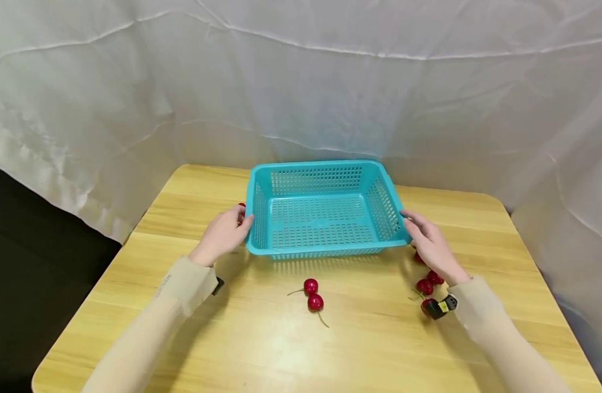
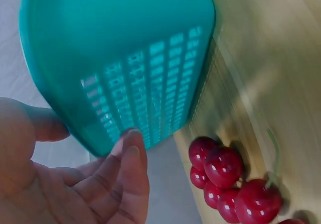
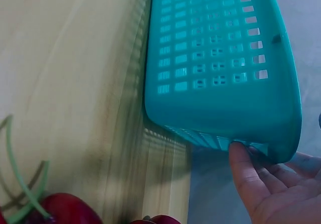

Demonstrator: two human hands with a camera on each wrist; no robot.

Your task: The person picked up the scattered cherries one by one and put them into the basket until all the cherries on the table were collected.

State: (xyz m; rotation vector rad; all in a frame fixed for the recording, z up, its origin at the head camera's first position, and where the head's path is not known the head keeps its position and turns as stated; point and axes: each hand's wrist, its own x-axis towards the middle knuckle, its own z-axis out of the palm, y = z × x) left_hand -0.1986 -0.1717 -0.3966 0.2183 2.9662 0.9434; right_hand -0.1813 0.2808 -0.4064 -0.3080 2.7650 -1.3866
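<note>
A turquoise plastic basket [image 1: 320, 248] with slotted walls is at the back of the wooden table, with nothing inside. My left hand [image 1: 224, 232] grips its left end, the thumb at the rim and the fingers against the outer wall. At the opposite end my right hand [image 1: 430, 245] holds the rim, its fingers [image 3: 246, 176] touching the outside. Whether the base touches the tabletop, I cannot tell. Red cherries [image 2: 224, 167] lie near the left hand, mostly hidden by it in the head view.
Two cherries [image 1: 315, 302] with stems lie on the table [image 1: 261, 338] in front of the basket. Several more cherries [image 1: 425, 286] lie beneath the right wrist, partly covered by it. Pale cloth [image 1: 330, 98] hangs behind the table's far edge.
</note>
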